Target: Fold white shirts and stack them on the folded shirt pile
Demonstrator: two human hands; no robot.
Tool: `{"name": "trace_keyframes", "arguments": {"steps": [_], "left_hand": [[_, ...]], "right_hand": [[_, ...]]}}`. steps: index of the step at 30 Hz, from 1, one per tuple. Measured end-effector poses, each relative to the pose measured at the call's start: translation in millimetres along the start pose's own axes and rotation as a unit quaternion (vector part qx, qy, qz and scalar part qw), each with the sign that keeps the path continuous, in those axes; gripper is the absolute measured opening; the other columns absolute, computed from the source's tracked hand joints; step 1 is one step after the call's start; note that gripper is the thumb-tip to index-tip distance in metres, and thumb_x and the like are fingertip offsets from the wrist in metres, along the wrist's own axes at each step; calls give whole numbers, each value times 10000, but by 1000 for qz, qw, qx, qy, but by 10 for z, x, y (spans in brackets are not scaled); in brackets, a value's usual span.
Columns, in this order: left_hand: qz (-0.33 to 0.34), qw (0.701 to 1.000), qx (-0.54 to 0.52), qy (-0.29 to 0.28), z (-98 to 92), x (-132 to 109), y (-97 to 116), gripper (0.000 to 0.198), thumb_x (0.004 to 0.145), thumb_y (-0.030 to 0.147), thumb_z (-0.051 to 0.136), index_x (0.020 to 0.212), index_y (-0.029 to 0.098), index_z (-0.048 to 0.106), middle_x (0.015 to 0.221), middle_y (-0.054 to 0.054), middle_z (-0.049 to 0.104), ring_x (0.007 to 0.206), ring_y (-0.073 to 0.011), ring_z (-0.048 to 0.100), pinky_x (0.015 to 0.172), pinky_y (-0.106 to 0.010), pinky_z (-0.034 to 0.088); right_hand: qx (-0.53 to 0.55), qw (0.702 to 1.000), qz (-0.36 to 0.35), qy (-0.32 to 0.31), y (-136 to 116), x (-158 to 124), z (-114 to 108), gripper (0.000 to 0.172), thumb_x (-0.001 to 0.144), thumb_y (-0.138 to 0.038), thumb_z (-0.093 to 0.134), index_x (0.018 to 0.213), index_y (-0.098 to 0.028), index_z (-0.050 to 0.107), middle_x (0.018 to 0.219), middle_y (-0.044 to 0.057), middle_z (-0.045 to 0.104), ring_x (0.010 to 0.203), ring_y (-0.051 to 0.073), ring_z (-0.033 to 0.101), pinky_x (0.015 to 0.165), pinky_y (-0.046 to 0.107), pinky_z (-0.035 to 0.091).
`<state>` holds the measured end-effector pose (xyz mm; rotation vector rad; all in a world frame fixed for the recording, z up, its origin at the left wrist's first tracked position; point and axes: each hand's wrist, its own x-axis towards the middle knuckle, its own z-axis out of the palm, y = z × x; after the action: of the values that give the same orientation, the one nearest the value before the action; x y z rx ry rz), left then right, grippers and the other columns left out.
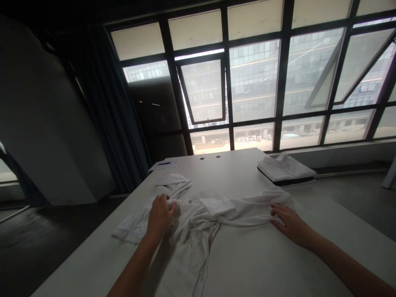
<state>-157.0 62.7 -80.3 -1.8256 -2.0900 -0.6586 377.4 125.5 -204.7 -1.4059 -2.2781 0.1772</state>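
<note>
A crumpled white shirt (204,214) lies spread across the white table (266,264) in front of me. My left hand (160,215) rests on the shirt's left part, fingers curled into the cloth as if gripping it. My right hand (289,222) lies flat on the table at the shirt's right end, fingers stretched out and touching the fabric's edge.
A folded stack of white garments (286,169) sits at the table's far right on something dark. A sheet of paper with a blue pen (163,164) lies at the far left corner. Large windows (253,82) stand behind the table, a dark curtain (108,115) to the left.
</note>
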Motion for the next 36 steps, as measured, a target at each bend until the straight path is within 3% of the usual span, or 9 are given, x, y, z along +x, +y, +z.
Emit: {"name": "trace_keyframes", "arguments": {"steps": [3, 5, 8, 13, 17, 23, 27, 29, 36], "left_hand": [[58, 979, -54, -187, -266, -48, 136, 237, 895, 447, 569, 931, 214, 594, 914, -59, 661, 845, -256, 629, 765, -343, 472], [82, 929, -91, -348, -389, -155, 226, 352, 753, 504, 728, 950, 230, 624, 903, -20, 681, 803, -242, 638, 681, -309, 463], [97, 884, -81, -450, -413, -377, 380, 565, 545, 447, 865, 1033, 250, 660, 983, -17, 707, 865, -268, 658, 696, -309, 473], [109, 904, 34, -411, -189, -646, 672, 476, 556, 332, 828, 995, 192, 708, 1029, -141, 726, 931, -370, 678, 780, -424, 509], [157, 891, 8, -427, -126, -711, 832, 237, 657, 297, 742, 884, 227, 734, 880, -77, 735, 820, -300, 686, 714, -374, 508], [274, 771, -232, -526, -291, -688, 1011, 328, 898, 515, 605, 1107, 290, 719, 939, -7, 714, 806, -187, 646, 690, -260, 474], [224, 908, -143, -324, -223, -674, 1047, 352, 826, 441, 714, 1124, 260, 673, 1174, -74, 649, 1064, -272, 590, 920, -359, 446], [201, 946, -59, -248, -90, -679, 1039, 432, 772, 411, 759, 1153, 234, 658, 1285, -123, 592, 1192, -345, 517, 1015, -455, 387], [228, 905, -73, -351, 146, -765, 1040, 166, 874, 313, 619, 967, 219, 719, 1032, -83, 716, 979, -267, 646, 853, -350, 470]], "right_hand": [[5, 1000, -2, 3, -21, -6, -21, 364, 898, -563, 553, 1036, -248, 672, 1367, 121, 619, 1303, 334, 529, 1100, 505, 398], [9, 1000, -1, 6, -41, -12, -44, 371, 894, -571, 552, 1037, -252, 676, 1361, 114, 625, 1300, 335, 534, 1099, 507, 402], [11, 1000, 3, 8, -65, -17, -69, 372, 887, -574, 554, 1030, -255, 680, 1356, 109, 632, 1301, 343, 535, 1100, 518, 402], [6, 1000, 3, 3, -55, -11, -56, 374, 888, -575, 554, 1034, -256, 680, 1368, 114, 628, 1306, 345, 534, 1102, 526, 400], [5, 1000, -2, 16, -10, -7, -13, 384, 879, -596, 565, 1023, -262, 689, 1362, 111, 637, 1297, 354, 547, 1088, 528, 422], [3, 1000, -7, 28, 13, -8, 12, 398, 882, -622, 555, 1007, -273, 698, 1341, 98, 653, 1291, 356, 554, 1078, 521, 439], [-3, 1000, -6, 15, 20, -5, 10, 412, 892, -621, 546, 1028, -261, 691, 1355, 115, 639, 1296, 351, 545, 1078, 515, 431], [-2, 1000, -6, 10, 27, -5, 11, 413, 895, -620, 544, 1032, -258, 687, 1363, 117, 632, 1300, 346, 540, 1082, 508, 425], [4, 1000, -5, 8, 21, -7, -1, 426, 897, -633, 535, 1032, -258, 687, 1360, 118, 633, 1301, 348, 535, 1085, 508, 415]]}}
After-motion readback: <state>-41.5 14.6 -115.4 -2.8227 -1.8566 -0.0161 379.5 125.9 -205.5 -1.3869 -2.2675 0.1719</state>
